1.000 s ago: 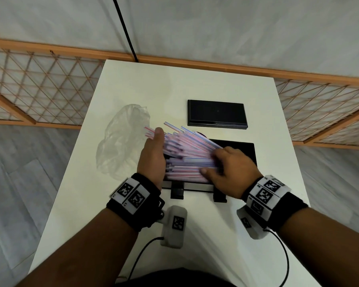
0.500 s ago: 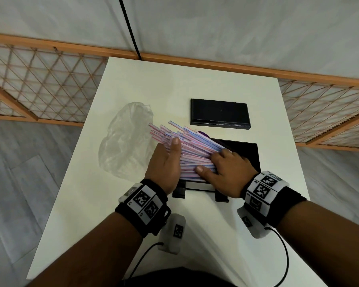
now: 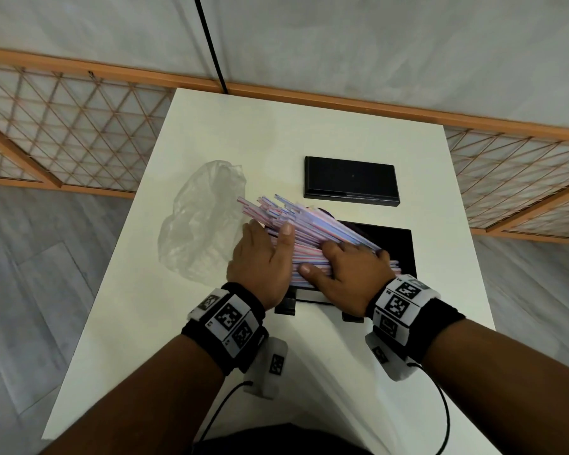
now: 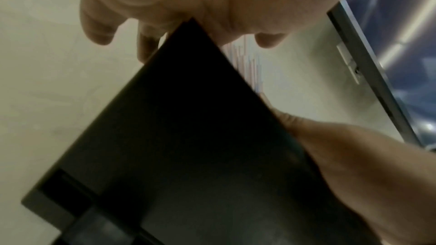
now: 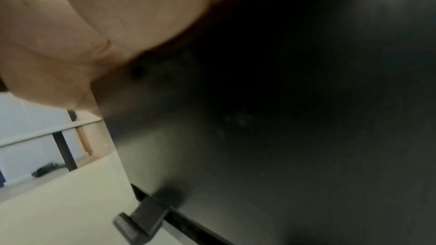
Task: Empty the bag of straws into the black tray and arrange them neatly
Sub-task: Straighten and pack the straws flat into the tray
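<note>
Head view: straws (image 3: 312, 224) fan askew over black tray (image 3: 404, 244), empty bag (image 3: 201, 221) left. My left hand (image 3: 263, 261) cups their ends; right hand (image 3: 349, 274) presses flat. I'd square ends gently.

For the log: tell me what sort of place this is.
Probably an indoor recording setup, not a kitchen: a plain white table against a bare grey wall, with an orange wooden lattice screen behind it.
</note>
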The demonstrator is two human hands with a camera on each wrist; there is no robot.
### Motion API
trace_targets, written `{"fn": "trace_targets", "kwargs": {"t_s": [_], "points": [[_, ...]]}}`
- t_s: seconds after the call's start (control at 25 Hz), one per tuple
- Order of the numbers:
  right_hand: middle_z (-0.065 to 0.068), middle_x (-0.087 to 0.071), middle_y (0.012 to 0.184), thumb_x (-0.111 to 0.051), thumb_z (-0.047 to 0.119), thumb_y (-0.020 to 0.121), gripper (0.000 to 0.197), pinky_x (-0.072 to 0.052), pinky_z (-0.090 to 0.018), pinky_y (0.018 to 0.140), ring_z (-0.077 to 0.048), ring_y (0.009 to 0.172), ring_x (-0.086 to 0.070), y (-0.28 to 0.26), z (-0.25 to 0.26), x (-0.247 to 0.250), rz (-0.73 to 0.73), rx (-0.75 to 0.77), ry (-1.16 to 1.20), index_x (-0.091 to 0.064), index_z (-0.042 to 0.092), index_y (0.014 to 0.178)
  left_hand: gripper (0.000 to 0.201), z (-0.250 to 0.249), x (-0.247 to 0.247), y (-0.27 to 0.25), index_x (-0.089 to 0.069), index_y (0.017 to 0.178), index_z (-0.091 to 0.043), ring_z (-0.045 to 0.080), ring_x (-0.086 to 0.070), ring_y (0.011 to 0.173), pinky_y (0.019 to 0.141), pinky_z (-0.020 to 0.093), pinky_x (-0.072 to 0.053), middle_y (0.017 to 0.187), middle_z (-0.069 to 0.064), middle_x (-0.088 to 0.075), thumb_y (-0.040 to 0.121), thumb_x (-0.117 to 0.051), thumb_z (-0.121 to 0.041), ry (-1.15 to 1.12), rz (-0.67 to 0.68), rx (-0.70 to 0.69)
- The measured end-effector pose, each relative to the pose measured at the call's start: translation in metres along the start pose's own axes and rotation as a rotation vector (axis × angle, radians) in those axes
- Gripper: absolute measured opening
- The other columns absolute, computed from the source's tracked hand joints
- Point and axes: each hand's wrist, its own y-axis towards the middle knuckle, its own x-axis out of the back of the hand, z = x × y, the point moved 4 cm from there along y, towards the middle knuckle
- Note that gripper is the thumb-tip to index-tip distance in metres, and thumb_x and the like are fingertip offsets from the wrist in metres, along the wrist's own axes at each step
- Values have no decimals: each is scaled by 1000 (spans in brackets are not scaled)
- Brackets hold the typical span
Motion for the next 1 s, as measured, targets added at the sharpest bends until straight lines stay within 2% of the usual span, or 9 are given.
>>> {"fn": "trace_targets", "kwargs": {"t_s": [0.12,0.2,0.28,0.36,0.48,0.6,0.72,0.88,1.0], "points": [[-2,-59,124,-12,83,78,77,-33,-52,99,-29,120,-50,0,1,5,-110,-48,-79,-47,30,121,81,3,0,2,-41,142,-10,31,-52,131,110,47,-40,142,11,-54,88,-31,-70,-16,-57,-27],[-2,-57,127,-21,80,81,73,-35,-50,102,-30,122,-49,-1,0,7,-126,-26,-29,-49,27,123,52,7,2,4,-44,137,-10,26,-57,122,100,33,-43,132,7,-59,97,-50,-43,-38,-48,6],[-3,-60,123,-34,74,80,69,-41,-46,101,-28,117,-54,-7,-7,10,-162,47,69,-53,23,123,39,7,2,1,-44,131,-12,18,-60,103,83,19,-36,117,-1,-63,99,-58,-31,-47,-31,66],[-3,-63,106,-41,71,76,65,-49,-40,88,-27,101,-58,-17,-18,20,-283,108,125,-61,20,112,34,7,2,0,-45,123,-16,10,-59,90,77,16,-35,103,-11,-61,98,-60,-34,-77,-28,70],[0,-62,94,-44,70,74,62,-49,-34,80,-24,91,-58,-30,-29,19,-257,192,147,-65,19,102,33,15,-1,4,-50,126,-17,22,-62,108,88,28,-41,112,-4,-62,103,-49,-39,-109,9,100],[2,-58,117,-34,82,70,82,-45,-40,96,-25,113,-55,-30,-27,2,-50,177,16,-55,28,128,29,20,-5,11,-54,127,-17,29,-60,116,99,38,-45,120,3,-64,105,-43,-33,-64,19,83],[3,-51,133,-19,95,62,99,-37,-44,103,-27,125,-48,-26,-28,1,-20,14,-98,-45,33,135,38,21,-3,9,-60,120,-22,23,-64,109,101,43,-48,110,-4,-68,103,-39,-49,-219,-21,114],[1,-45,146,-2,101,52,115,-33,-48,110,-27,133,-43,-21,-20,-1,55,6,-40,-31,38,144,48,19,-6,3,-61,119,-32,14,-63,113,108,37,-44,116,-8,-68,104,-23,-58,-402,-21,134],[0,-47,144,-5,102,53,113,-34,-47,110,-25,133,-43,-17,-16,3,82,25,-46,-35,38,142,42,14,-5,1,-57,120,-28,10,-60,105,97,28,-41,107,-14,-63,107,-22,-48,-373,-11,116]]}}
